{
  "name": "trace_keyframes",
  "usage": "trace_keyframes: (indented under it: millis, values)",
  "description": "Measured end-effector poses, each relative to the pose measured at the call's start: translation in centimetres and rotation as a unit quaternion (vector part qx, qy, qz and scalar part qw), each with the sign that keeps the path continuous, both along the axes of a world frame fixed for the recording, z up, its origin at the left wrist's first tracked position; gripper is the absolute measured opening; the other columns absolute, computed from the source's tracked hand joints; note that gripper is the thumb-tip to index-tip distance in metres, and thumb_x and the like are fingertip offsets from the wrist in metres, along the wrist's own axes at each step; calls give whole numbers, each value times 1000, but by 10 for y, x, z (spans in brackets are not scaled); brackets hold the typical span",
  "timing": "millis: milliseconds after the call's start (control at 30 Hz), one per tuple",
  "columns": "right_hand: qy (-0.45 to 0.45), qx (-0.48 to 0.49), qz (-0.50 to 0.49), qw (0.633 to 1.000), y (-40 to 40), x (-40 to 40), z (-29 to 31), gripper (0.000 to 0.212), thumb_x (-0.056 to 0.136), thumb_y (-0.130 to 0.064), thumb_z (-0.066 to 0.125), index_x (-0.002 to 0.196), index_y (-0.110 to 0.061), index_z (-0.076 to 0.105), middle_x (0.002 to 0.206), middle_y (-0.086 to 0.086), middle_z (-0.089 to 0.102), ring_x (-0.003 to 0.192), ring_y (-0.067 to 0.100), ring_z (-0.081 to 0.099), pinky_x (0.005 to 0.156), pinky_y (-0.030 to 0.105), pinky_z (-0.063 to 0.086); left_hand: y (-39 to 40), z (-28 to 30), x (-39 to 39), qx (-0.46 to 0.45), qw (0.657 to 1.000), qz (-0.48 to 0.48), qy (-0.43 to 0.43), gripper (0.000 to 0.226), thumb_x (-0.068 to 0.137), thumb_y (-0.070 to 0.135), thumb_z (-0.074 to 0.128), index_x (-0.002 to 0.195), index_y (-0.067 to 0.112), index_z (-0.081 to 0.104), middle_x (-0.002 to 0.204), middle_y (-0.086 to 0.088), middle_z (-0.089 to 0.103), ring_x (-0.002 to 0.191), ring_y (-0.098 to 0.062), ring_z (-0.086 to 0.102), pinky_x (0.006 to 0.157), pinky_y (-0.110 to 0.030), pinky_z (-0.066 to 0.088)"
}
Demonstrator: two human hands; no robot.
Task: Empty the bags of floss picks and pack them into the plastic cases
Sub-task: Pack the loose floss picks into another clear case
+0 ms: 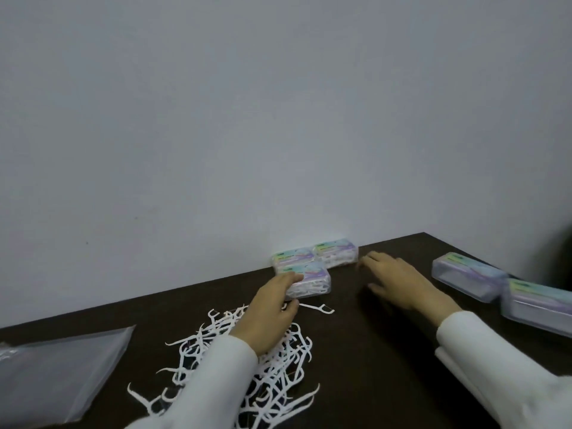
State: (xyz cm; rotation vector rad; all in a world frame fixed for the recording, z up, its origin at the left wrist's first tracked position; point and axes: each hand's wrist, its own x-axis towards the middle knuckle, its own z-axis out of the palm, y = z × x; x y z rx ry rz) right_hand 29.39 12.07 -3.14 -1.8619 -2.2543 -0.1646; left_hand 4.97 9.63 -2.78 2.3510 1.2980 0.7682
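Against the wall at the back of the dark table [371, 351], three filled cases are being kept in a cluster: two at the rear, a left rear case [292, 257] and a right rear case [335, 253], and a front case [311, 280] just before them. The front case is being gripped at its left end by the left hand [269, 311], whose fingers are curled over the lid while the thumb is being pressed in low at the near side. The left arm is being stretched forward from the lower middle, its white sleeve [216, 376] lying across a loose heap of white floss picks [278, 366]. One stray pick [318, 308] is lying apart, just in front of the front case.

The right hand [399, 283] is being held palm down over the table, fingers straightened and spread, with nothing in it; its fingertips are being pointed toward the right rear case, very near it (contact cannot be judged, as the hand is blurred). The two hands are well apart from each other.

Two more cases are lying to the right: a nearer-to-centre case [467, 275] and a case at the edge [538, 305], both tilted in view. A clear flat bag [58, 373] is lying at the lower left.
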Motion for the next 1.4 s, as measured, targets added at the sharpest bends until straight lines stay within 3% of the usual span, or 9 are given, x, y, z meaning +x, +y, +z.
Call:
trace_keyframes:
  millis: [67,200,333,533,633,767,900,1133,1400]
  values:
    - [10,-7,-8,1000,-26,9,0,41,91,-22,54,130,-23,44,139,0,42,124,14,45,105,30,37,-12,-2,11,-8,1000,-17,7,44,95,13,49,137,26,41,144,8,39,129,-5,38,100,-12,27]
    - [18,19,-31,999,-78,33,1,37,92,-24,53,128,-25,46,138,-2,43,122,13,47,102,27,41,-38,0,39,-28,998,-53,7,42,95,14,51,134,29,42,141,11,40,120,0,41,93,-8,29]
    - [16,35,-80,996,-122,63,3,37,92,-22,53,129,-24,45,140,0,42,124,16,45,105,31,40,-56,5,74,-37,995,-95,10,41,95,14,52,133,25,45,139,9,43,131,-6,37,96,-9,23]
    - [106,107,-179,972,-164,105,3,37,87,-15,56,124,-16,49,133,4,45,118,20,47,97,31,39,-83,-7,153,-146,979,-124,-74,41,94,12,52,134,22,46,139,4,46,130,-11,40,98,-16,27]
    - [162,110,-256,947,-173,117,-4,50,87,-11,56,133,-8,38,134,9,39,122,25,42,94,33,42,-87,-9,192,-185,970,-123,-101,46,94,9,51,139,17,40,142,-1,44,132,-15,40,101,-20,29]
    - [220,38,-306,926,-173,121,-19,65,88,-11,55,142,-5,19,142,15,30,127,30,38,99,37,39,-91,-8,230,-222,962,-104,-119,58,95,6,48,147,15,25,148,-7,36,136,-20,35,109,-29,29]
    - [279,29,-301,911,-170,118,-23,68,89,-11,54,145,-7,15,143,15,34,126,30,42,98,36,40,-96,-13,244,-230,960,-119,-109,67,93,4,49,150,17,16,149,-5,35,136,-20,35,108,-27,29]
    - [293,62,-275,914,-168,94,-23,63,88,-14,58,141,-9,24,136,12,39,122,26,45,96,34,43,-100,-17,215,-221,958,-67,-172,57,93,2,49,144,16,29,141,-3,43,131,-18,40,107,-29,33]
    - [380,108,-136,909,-154,23,-20,77,79,-25,73,140,-14,28,139,7,35,124,19,44,101,30,39,-108,-23,135,-75,974,-5,-213,51,92,9,52,140,18,37,128,1,40,118,-13,49,103,-27,38]
